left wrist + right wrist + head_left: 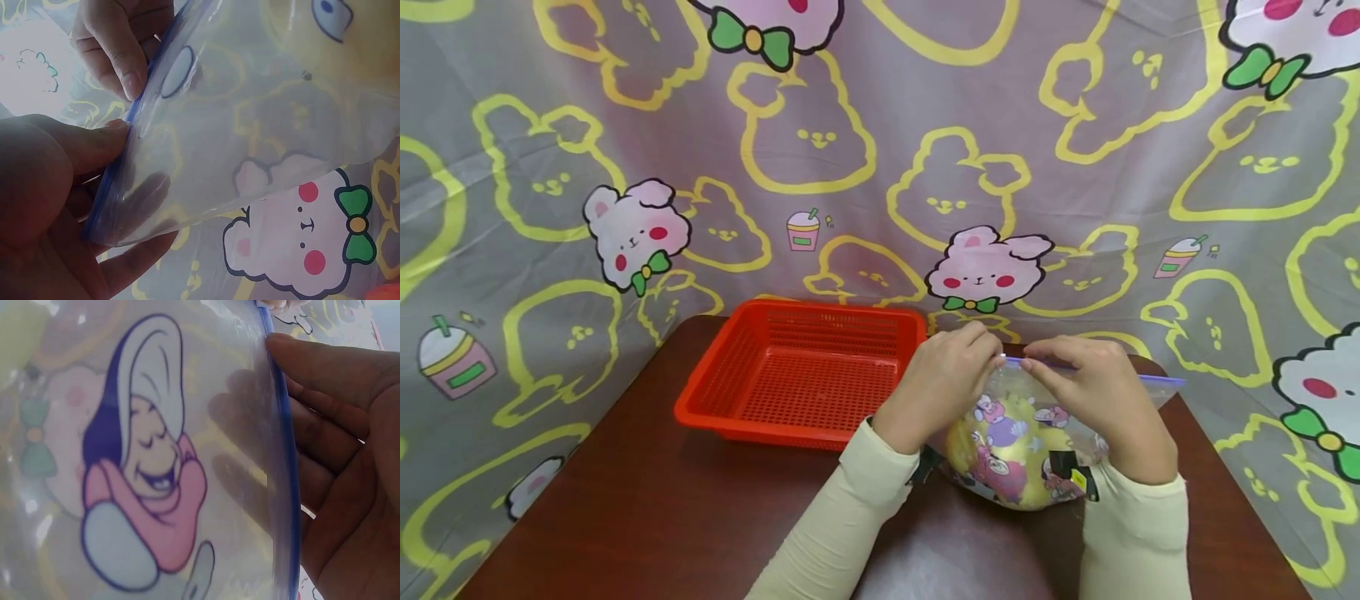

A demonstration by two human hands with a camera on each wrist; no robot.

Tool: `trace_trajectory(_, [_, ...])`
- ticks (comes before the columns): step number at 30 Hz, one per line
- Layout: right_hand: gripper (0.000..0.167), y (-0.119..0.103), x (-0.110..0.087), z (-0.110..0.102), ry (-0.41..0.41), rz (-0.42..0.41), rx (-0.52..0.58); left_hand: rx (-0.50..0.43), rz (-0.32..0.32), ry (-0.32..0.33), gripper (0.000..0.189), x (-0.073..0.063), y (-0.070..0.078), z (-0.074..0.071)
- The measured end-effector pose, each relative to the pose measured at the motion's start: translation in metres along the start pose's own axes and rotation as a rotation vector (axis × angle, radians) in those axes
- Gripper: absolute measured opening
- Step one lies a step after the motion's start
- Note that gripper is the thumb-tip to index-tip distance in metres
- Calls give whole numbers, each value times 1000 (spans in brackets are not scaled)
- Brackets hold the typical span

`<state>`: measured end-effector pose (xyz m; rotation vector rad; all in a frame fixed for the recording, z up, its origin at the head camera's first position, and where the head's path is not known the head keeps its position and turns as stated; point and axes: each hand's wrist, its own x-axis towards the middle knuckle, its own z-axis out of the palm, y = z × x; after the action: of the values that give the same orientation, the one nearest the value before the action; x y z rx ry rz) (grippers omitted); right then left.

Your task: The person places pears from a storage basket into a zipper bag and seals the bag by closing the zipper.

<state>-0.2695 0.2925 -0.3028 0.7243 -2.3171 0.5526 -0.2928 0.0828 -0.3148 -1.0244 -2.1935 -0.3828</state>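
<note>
A clear zip bag printed with cartoon figures stands upright on the table, bulging with something yellow whose kind is hidden by the print. Along its top runs a blue-purple zip strip. My left hand pinches the strip at the bag's left top corner; in the left wrist view its thumb lies on the near side and its fingers lie behind the film. Close beside it, my right hand pinches the strip between thumb and fingers, which show through the film in the right wrist view.
A red plastic basket with slotted walls stands on the brown table, left of the bag. Behind and around the table hangs a grey cloth with yellow and pink cartoon prints.
</note>
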Motion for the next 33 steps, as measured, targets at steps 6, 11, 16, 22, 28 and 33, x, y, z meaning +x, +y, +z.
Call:
trace_trajectory(6, [18, -2, -4, 1, 2, 4, -13, 1, 16, -7, 15, -1, 4, 5])
trace_trajectory(11, [17, -3, -8, -3, -5, 2, -31, -20, 32, -19, 16, 1, 8, 7])
trace_trajectory(16, [15, 0, -6, -1, -29, -53, -8, -36, 28, -32, 15, 1, 3, 6])
trace_trajectory(22, [16, -2, -1, 0, -24, -118, -4, -98, 33, -53, 18, 1, -7, 3])
trace_trajectory(28, [15, -4, -2, 0, -25, -109, -5, -131, 30, -56, 21, 1, -7, 4])
trace_trajectory(33, [15, -4, -3, 0, -18, -106, 3, -129, 16, -51, 19, -1, -6, 5])
